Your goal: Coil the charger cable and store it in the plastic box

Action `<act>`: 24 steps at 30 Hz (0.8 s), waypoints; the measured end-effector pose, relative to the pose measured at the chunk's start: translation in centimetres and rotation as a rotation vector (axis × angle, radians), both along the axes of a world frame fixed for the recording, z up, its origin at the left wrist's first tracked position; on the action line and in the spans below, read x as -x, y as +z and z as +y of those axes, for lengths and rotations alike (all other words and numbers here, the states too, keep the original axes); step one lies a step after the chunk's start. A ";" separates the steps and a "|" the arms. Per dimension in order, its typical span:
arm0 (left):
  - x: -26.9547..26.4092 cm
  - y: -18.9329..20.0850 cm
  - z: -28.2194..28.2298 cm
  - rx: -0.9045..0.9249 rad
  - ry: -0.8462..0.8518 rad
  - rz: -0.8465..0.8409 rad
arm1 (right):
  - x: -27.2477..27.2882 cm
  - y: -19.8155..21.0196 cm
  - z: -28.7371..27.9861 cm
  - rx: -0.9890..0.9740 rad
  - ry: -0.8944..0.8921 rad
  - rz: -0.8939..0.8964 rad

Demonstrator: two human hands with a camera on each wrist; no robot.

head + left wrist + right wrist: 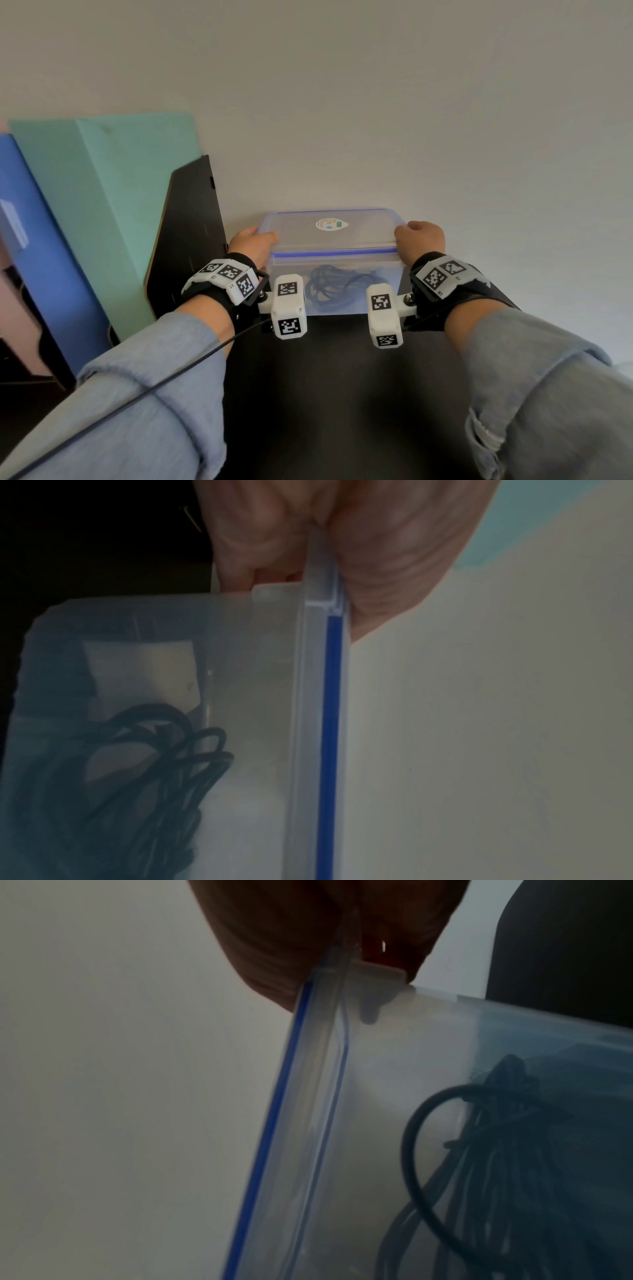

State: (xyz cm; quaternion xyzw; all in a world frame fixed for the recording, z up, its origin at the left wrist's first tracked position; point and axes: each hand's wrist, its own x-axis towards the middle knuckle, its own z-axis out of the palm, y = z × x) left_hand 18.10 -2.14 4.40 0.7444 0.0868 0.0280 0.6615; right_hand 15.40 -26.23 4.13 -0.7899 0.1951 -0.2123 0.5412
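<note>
A clear plastic box with a blue-sealed lid stands on the dark table against the wall. Inside it lies the coiled black charger cable, also seen through the wall in the left wrist view and the right wrist view. My left hand grips the box's left end, thumb on the lid and fingers under the rim. My right hand grips the right end the same way, with the lid edge between thumb and fingers.
The dark table runs toward me under both forearms. A black panel leans at the box's left, with green and blue boards beyond it. A pale wall is right behind the box.
</note>
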 end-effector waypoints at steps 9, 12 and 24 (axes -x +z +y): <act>0.0 -0.2 -0.5 -0.056 0.005 -0.046 | -0.4 -0.3 -0.1 -0.029 -0.007 0.009; -0.1 -0.2 -0.6 -0.054 0.047 -0.023 | -0.4 -0.3 0.1 -0.018 -0.003 0.010; 0.5 1.1 0.1 -0.110 0.083 -0.052 | 0.7 1.1 -0.1 -0.066 0.004 0.094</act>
